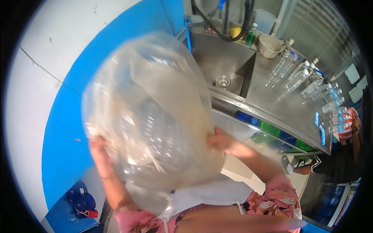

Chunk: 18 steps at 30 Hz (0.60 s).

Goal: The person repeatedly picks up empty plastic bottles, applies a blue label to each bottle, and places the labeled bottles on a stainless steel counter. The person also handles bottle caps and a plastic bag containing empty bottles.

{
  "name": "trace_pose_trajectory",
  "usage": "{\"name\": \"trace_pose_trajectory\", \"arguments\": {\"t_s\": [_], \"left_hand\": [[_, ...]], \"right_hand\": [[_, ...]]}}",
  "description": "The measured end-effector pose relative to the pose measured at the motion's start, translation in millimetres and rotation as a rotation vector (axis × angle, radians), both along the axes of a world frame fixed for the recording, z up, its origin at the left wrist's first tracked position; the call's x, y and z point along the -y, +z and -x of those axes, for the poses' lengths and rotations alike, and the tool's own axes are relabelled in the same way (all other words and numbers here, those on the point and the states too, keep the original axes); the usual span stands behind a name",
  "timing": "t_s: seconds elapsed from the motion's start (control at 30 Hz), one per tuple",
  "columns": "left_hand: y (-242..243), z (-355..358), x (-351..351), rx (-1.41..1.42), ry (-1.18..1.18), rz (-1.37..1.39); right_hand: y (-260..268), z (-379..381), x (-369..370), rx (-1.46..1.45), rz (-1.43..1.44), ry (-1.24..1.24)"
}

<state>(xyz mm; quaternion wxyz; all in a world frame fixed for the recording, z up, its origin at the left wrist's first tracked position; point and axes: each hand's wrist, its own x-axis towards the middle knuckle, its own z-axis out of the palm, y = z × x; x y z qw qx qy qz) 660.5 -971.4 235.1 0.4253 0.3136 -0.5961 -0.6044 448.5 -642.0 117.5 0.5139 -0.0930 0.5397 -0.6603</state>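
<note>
A large clear plastic bag [174, 87], bulging and blurred, fills the middle of the view in front of my chest. Ribbed clear shapes, apparently plastic bottles [160, 128], show through its film. My left hand [102, 151] grips the bag's left side. On the right side, my right hand [223, 141] is closed on the film, with the thumb uppermost. The undersides of the bag and some of my fingertips are hidden.
To the right are a stainless steel sink [224, 64] and a metal counter [271, 99] with several clear bottles [298, 80] and a basin [269, 46]. Green and blue bottles [268, 128] lie beneath. A person [338, 163] stands at the far right. Blue containers [80, 198] sit lower left.
</note>
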Motion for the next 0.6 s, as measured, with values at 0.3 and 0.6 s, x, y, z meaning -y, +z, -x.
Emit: {"name": "trace_pose_trajectory", "arguments": {"t_s": [0.3, 0.6], "left_hand": [[161.2, 96.1, 27.7, -0.635, -0.327, 0.687], [16.8, 338.0, 56.5, -0.662, -0.544, 0.315]], "right_hand": [[203.9, 92.4, -20.3, -0.44, 0.44, -0.306], [80.4, 231.3, -45.7, -0.479, 0.225, -0.663]]}}
